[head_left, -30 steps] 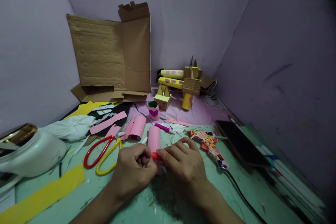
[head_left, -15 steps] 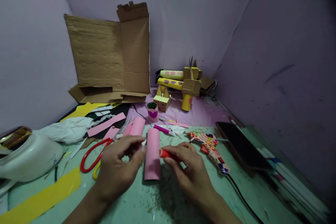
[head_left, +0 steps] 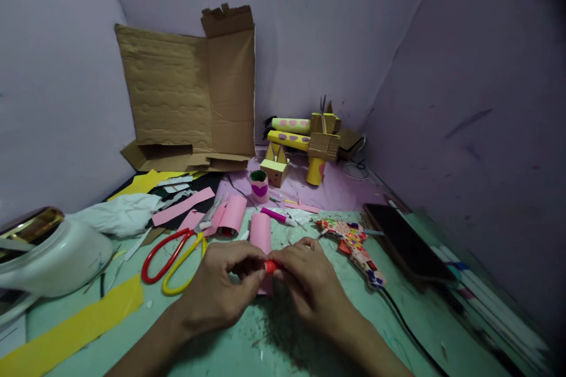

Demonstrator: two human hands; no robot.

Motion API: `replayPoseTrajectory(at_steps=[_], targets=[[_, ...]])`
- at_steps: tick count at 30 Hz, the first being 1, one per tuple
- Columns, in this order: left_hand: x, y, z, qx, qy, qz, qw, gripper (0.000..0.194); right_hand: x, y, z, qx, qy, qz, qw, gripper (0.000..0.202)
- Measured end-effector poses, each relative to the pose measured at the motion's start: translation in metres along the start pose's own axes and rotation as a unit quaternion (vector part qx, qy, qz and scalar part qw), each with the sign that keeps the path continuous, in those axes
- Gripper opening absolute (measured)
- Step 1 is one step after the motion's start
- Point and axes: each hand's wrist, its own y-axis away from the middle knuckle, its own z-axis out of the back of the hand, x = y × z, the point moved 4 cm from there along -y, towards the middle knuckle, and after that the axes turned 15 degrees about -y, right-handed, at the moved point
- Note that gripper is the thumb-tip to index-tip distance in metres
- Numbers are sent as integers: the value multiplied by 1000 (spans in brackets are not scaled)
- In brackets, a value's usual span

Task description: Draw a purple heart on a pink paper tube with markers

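Observation:
My left hand (head_left: 227, 277) and my right hand (head_left: 307, 277) meet over the pink paper tube (head_left: 260, 230), both with fingers closed in a pinch. Between their fingertips shows a small red cylinder (head_left: 269, 266); most of it is hidden, so its exact kind is unclear. The pink tube lies lengthwise on the table beneath, partly covered by my fingers. Left of my left hand are scissors with one red and one yellow handle (head_left: 170, 288). A purple marker (head_left: 275, 215) lies just beyond the tube.
A patterned glue gun (head_left: 354, 241) with a black cord lies right, beside a dark phone (head_left: 407, 241). Behind are a pink cup (head_left: 259, 188), cardboard figures (head_left: 322, 144) and an opened carton (head_left: 177, 94). Yellow paper (head_left: 79, 324) and a white pot (head_left: 66, 259) are at left.
My left hand has moved right and closed on the red cylinder, which my right hand held alone before. Both hands now cover part of the tube, and more of the scissors shows.

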Motion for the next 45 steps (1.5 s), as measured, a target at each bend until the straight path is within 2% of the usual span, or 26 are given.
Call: replayPoseTrajectory(at_steps=[4, 11, 15, 20, 25, 28, 30, 32, 34, 38, 41, 45], targets=[[4, 3, -4, 30, -10, 1, 999, 14, 2, 0, -2, 37, 61, 23, 997, 30], [12, 2, -15, 35, 10, 58, 998, 8, 0, -2, -5, 54, 101, 24, 993, 30], [13, 1, -15, 15, 24, 80, 996, 5, 1, -1, -6, 39, 138, 50, 988, 27], [8, 1, -14, -26, 30, 49, 998, 3, 4, -2, -8, -1, 189, 89, 978, 16], [6, 6, -15, -58, 22, 28, 998, 6, 13, -4, -9, -25, 223, 121, 967, 16], [17, 7, -4, -115, 11, 5, 993, 12, 18, -2, -4, -28, 191, 110, 975, 19], [32, 9, 15, -230, 5, 25, 973, 19, 18, -1, 5, -52, 155, 90, 983, 21], [41, 9, 28, -287, -20, 19, 958, 19, 16, 0, 13, -87, 111, 58, 988, 21], [41, 7, 32, -272, -51, 16, 961, 14, 10, -1, 17, -96, 52, 7, 994, 19], [14, 4, 19, -189, -46, -81, 978, 16, -2, -2, 11, -46, -34, -91, 994, 23], [-3, 4, 7, -138, -22, -121, 983, 14, -4, -2, 6, -22, -24, -102, 994, 23], [-5, 4, -2, -96, 3, -101, 990, 10, -4, 0, 3, -2, -13, -98, 995, 23]])
